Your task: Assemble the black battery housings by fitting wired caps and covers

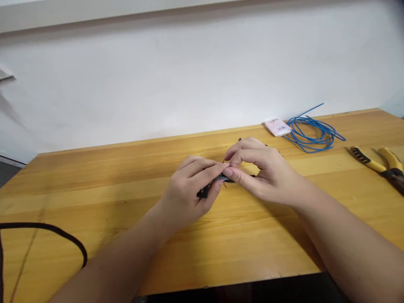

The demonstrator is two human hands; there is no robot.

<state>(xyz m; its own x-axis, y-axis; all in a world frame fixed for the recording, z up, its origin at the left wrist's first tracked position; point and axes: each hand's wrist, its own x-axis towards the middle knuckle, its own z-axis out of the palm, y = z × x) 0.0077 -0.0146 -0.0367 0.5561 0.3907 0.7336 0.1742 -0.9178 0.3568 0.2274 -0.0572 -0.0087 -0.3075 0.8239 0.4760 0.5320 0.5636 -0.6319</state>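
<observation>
- Along the near edge: a dark strip (240,290) just past the rim of a light wooden workbench (94,198), with both bare forearms reaching in over the top.
- Near left on the bench: a loop of black cable (44,226), running out of view at the left edge, well apart from both hands.
- Centre: a small black part (205,192) with a flat dark body and a bright metal strip, its long axis lying roughly left to right and dipping slightly toward the near left. Exact kind hidden by the fingers.
- Left hand (184,195): closed around the part's left end, fingers curled over it, nearest to the black tip.
- Right hand (265,174): thumb and forefinger pinched on the part's right side, fingertips almost meeting the left hand's fingertips.
- Between the fingertips: thin orange-red wires (224,185), poking out both far and near of the part.
- Far right: blue insulated wire (312,135) in a loose coil, beside a white label pack (277,127), its small dark print too blurred to read.
- Far right edge: yellow-handled pliers (375,162) with black grip bands, no brand legible.
- Farthest: a plain white wall (189,71).
</observation>
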